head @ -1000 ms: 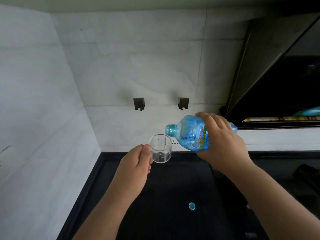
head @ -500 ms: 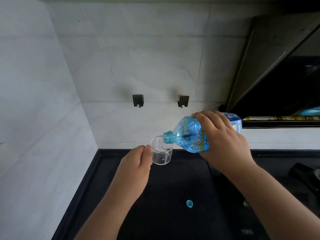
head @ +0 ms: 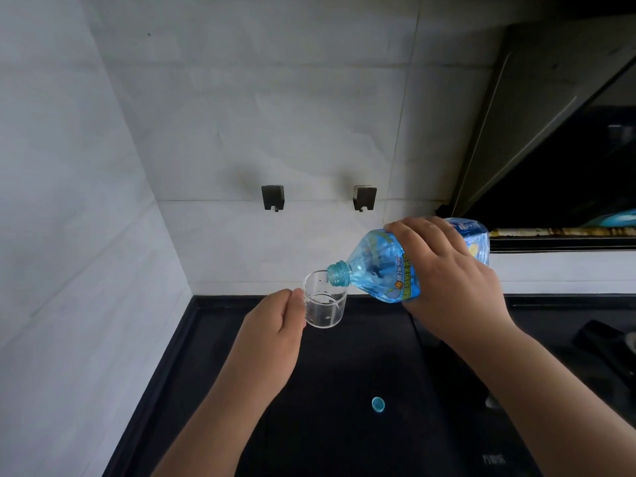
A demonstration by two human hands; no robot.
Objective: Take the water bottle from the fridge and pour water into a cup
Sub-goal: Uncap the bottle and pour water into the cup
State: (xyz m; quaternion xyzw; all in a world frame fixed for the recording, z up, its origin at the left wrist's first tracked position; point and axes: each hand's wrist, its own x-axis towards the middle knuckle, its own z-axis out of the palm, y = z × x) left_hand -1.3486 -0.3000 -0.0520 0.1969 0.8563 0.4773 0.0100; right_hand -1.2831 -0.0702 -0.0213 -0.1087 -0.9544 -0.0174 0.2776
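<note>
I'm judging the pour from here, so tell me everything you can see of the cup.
The cup is small, clear and cylindrical, seemingly plastic or glass, with faint dark marks on its wall. It is upright, above the black counter near the back wall. The left hand holds its left side. The uncapped mouth of the tilted blue water bottle sits at its rim, over the opening. It looks partly filled, but the level is hard to read.
</note>
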